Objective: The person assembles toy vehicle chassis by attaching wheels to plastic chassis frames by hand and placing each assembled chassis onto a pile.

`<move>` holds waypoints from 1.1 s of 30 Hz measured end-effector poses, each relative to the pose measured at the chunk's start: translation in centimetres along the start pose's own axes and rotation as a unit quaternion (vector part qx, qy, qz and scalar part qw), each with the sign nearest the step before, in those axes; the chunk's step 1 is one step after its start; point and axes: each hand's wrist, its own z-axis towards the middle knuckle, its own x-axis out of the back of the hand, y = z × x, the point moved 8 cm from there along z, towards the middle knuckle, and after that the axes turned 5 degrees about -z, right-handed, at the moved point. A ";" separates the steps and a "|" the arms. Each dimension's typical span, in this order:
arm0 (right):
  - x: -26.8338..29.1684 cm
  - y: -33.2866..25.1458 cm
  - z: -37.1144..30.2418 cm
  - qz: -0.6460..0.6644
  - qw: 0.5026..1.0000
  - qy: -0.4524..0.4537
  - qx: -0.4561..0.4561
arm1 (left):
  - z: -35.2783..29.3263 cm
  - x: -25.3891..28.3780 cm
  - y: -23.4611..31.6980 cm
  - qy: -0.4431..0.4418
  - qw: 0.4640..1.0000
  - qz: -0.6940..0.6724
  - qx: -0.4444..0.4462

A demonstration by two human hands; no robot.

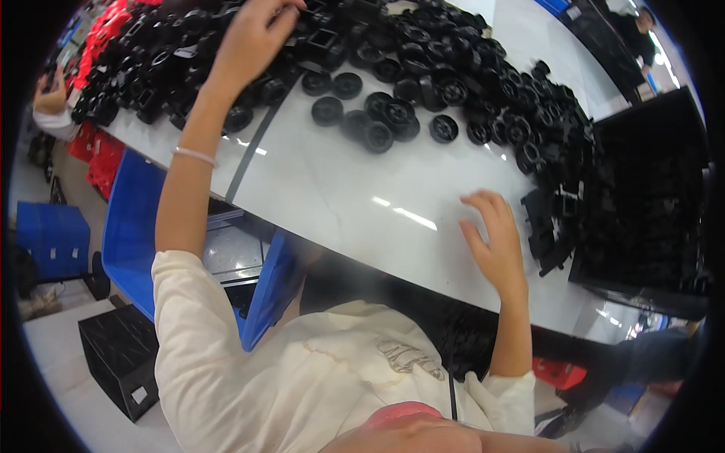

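Observation:
My left hand [257, 41] reaches far across the table, over a heap of black plastic parts [158, 57]. Its thumb and fingers come together at the upper edge of the view, and whatever lies between them is hidden among the parts. To the right, my right hand [496, 240] hovers by the white tabletop [340, 196], fingers apart and nothing in them. Several small black wheels [399, 112] lie loose between the two hands. Beside my right hand is a cluster of black bracket-like parts [547, 226].
A large black bin [649, 211] full of dark parts stands at the right. Red parts [102, 38] lie at the far left. Below the table edge are a blue bin [136, 219] and a black crate [121, 359]. Other people [638, 34] are at the far right and left.

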 end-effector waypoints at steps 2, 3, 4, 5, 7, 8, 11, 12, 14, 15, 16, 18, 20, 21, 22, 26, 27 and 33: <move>0.4 1.4 1.2 -0.033 0.999 -0.016 -0.014 | -2.0 -5.0 0.7 -0.084 0.989 0.109 -0.053; 1.1 1.7 1.6 -0.082 0.996 -0.014 0.004 | -3.3 -6.6 0.4 -0.097 0.976 0.185 -0.056; 1.9 2.2 1.7 -0.132 0.991 -0.015 0.019 | -4.2 -7.9 -0.3 -0.136 0.958 0.249 -0.047; 3.2 4.4 1.4 -0.122 0.991 -0.002 -0.047 | -5.3 -8.9 -1.2 -0.174 0.933 0.313 -0.038; 5.9 8.1 -1.3 -0.242 0.959 0.061 -0.130 | -6.1 -9.4 -1.7 -0.190 0.929 0.316 -0.025; 5.5 10.2 -2.5 -0.250 0.951 0.029 -0.179 | -6.2 -9.3 -1.7 -0.183 0.928 0.324 -0.032; 2.9 11.7 -4.3 -0.224 0.952 0.037 -0.208 | -6.1 -8.7 -2.2 -0.178 0.920 0.348 -0.029; 2.0 10.3 -4.2 -0.267 0.940 0.052 -0.206 | -5.7 -8.5 -0.6 -0.148 0.908 0.390 -0.044; 0.9 7.6 -3.5 -0.257 0.935 0.038 -0.243 | -4.5 -9.1 2.9 -0.146 0.955 0.256 -0.035; 0.4 6.4 -3.4 -0.210 0.941 0.037 -0.265 | -4.0 -9.5 5.1 -0.139 0.982 0.125 -0.024; -0.2 5.1 -3.2 -0.196 0.949 0.051 -0.241 | -4.0 -10.3 7.8 -0.144 0.989 -0.022 0.000; -1.5 3.3 -2.4 -0.107 0.970 0.041 -0.216 | -5.4 -12.8 12.2 -0.207 0.976 -0.043 -0.042; -1.5 1.3 -1.1 -0.049 0.991 0.022 -0.121 | -7.6 -15.2 14.0 -0.222 0.969 0.036 -0.100; -0.9 1.0 -0.6 -0.010 0.995 0.007 -0.098 | -8.5 -16.3 14.2 -0.252 0.963 0.039 -0.084; 0.0 1.1 0.3 -0.002 0.999 -0.004 -0.052 | -8.9 -16.9 14.5 -0.224 0.967 0.050 -0.107; 2.6 5.0 7.4 0.176 0.984 -0.012 0.036 | -8.5 -20.2 14.6 -0.201 0.964 0.103 -0.141; 2.2 6.8 9.6 0.078 0.994 0.053 0.057 | -8.1 -21.3 14.7 -0.229 0.958 0.112 -0.129; -0.8 6.4 14.5 -0.175 0.981 0.055 0.067 | -6.0 -23.1 12.9 -0.214 0.951 0.185 -0.128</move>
